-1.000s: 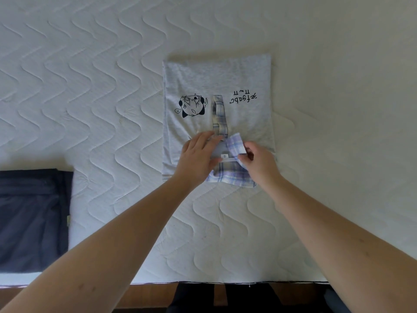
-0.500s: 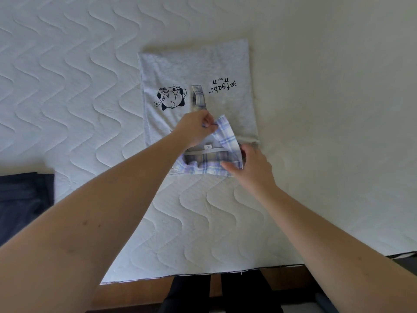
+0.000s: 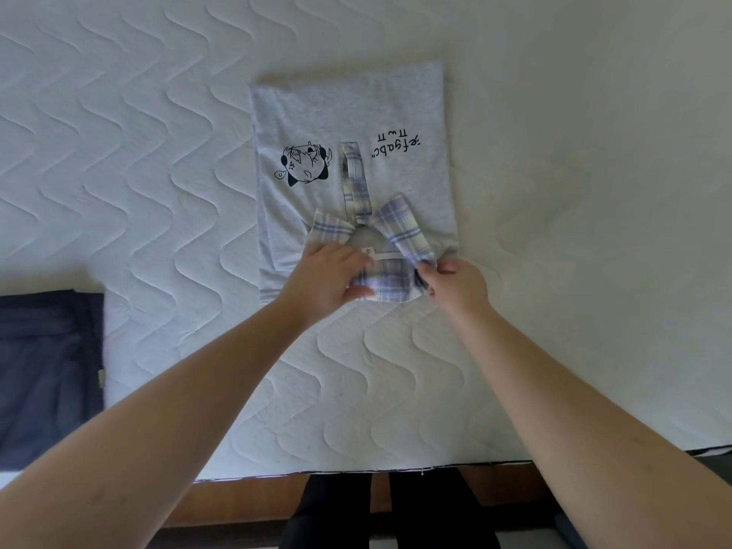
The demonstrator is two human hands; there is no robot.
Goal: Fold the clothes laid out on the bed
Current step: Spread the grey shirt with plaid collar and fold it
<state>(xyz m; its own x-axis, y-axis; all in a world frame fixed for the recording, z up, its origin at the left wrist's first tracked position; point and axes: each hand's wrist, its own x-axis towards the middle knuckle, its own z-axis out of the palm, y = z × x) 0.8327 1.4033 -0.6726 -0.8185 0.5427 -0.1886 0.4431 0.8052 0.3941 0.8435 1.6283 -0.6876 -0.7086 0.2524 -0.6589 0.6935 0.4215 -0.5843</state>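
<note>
A light grey shirt point(image 3: 356, 112) lies folded into a rectangle on the white quilted mattress point(image 3: 158, 192). It carries a black cartoon print, black lettering, and a plaid collar point(image 3: 400, 223) with a plaid strip running up the middle. My left hand point(image 3: 328, 279) grips the collar's left side at the shirt's near edge, thumb under the plaid band. My right hand point(image 3: 455, 283) pinches the collar's right flap at its lower end. Both collar flaps are spread outward.
A dark navy garment point(image 3: 43, 374) lies on the bed at the left edge. The mattress's near edge point(image 3: 356, 469) runs above a wooden bed frame, with my dark-trousered legs below it.
My left hand has dropped from the collar's top to its left near side. My right hand has shifted slightly right. The collar flaps now lie spread open.
</note>
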